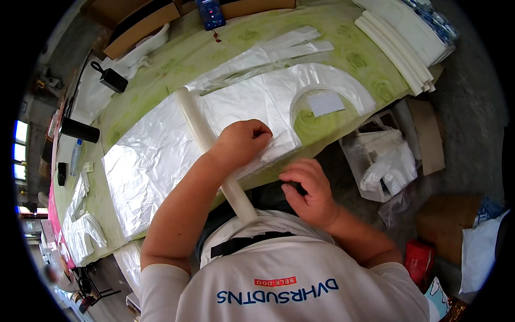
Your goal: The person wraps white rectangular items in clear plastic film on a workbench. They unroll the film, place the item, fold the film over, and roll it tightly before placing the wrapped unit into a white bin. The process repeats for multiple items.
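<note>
A stack of shiny clear plastic bags [145, 166] lies across the table, with a curved cut-out at its right end. My left hand [241, 144] rests over the stack, its fingers curled together near the front edge; whatever they pinch is hidden. Under my left forearm, a long off-white roll [194, 119] crosses the bags, its near end against my waist. My right hand [312, 194] hovers off the table's front edge, fingers bent, thumb apart, nothing visible between them. Inside the cut-out is a small white card [325, 103].
The table has a green patterned cover [155, 80]. Plastic strips [268, 51] lie behind the bags, and several pale rolls [394, 53] at the far right. A black box-shaped object [112, 80] and a black cylinder [80, 130] stand left. A bin of plastic scraps [383, 161] sits below, right.
</note>
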The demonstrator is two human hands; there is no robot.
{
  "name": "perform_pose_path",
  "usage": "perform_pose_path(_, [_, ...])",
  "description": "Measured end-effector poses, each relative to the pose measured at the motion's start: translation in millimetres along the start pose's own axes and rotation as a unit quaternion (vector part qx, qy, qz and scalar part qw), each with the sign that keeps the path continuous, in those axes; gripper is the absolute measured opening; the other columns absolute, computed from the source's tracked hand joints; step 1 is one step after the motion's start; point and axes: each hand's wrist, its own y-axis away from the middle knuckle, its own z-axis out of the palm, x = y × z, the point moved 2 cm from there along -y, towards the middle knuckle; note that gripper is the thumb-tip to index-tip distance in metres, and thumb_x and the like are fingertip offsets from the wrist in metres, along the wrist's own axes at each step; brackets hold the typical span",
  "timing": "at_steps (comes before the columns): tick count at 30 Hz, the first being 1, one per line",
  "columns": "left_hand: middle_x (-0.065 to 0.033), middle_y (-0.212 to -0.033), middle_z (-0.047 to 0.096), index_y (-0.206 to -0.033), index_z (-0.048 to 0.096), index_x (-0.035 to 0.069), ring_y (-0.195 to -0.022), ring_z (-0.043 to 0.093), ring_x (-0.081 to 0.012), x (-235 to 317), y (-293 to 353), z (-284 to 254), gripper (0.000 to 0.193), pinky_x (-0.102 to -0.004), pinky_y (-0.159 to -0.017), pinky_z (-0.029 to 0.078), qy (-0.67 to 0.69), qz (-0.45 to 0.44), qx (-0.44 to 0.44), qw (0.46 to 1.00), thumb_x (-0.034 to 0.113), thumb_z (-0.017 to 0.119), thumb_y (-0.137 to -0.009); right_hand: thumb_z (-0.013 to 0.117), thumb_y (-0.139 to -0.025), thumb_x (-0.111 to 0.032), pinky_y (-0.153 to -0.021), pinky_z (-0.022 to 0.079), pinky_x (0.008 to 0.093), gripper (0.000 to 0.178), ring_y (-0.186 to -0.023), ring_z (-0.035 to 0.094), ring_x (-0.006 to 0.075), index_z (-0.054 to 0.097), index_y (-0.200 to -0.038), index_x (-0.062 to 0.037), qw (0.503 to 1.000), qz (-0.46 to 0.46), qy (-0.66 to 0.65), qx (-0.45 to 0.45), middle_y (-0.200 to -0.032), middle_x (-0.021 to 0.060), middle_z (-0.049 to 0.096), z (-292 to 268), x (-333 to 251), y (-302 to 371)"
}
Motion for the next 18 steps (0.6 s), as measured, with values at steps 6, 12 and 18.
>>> perform_pose_path(6, [-0.0134,-0.093,0.072,-0.099,0.072,0.006,-0.086,0.07,-0.0298,10,9,7,0.023,-0.0387,-0.08,0.055,-0.072,0.128,0.054,0.988,0.025,0.068,-0.087,0.071,-0.077,-0.001,-0.09,0.047,0.044,0.027,-0.099,0.058,0.035,0.065,-0.103,-0.0058,0.996,-0.067,0.056,0.006,-0.106,0.0113,0.066,-3,21,-36])
perform_pose_path(12, [-0.0138,-0.094,0.071,-0.105,0.07,0.005,-0.085,0.069,-0.0261,7,-2,2,0.026,-0.0349,-0.079,0.055,-0.115,0.021,0.009,0.993,0.023,0.074,-0.086,0.069,-0.078,0.001,-0.089,0.047,0.0425,0.022,-0.095,0.06,0.034,0.066,-0.098,-0.0057,0.998,-0.022,0.047,0.023,-0.101,0.0115,0.066,-5,23,-13])
perform_pose_path(18, [-0.013,-0.092,0.071,-0.106,0.07,0.004,-0.084,0.068,-0.0248,11,1,13,0.025,-0.0353,-0.079,0.054,-0.155,0.123,0.03,0.98,0.023,0.07,-0.09,0.069,-0.078,0.002,-0.091,0.047,0.0432,0.023,-0.097,0.06,0.0341,0.066,-0.099,-0.006,0.999,0.004,0.04,0.036,-0.102,0.012,0.066,-5,27,10])
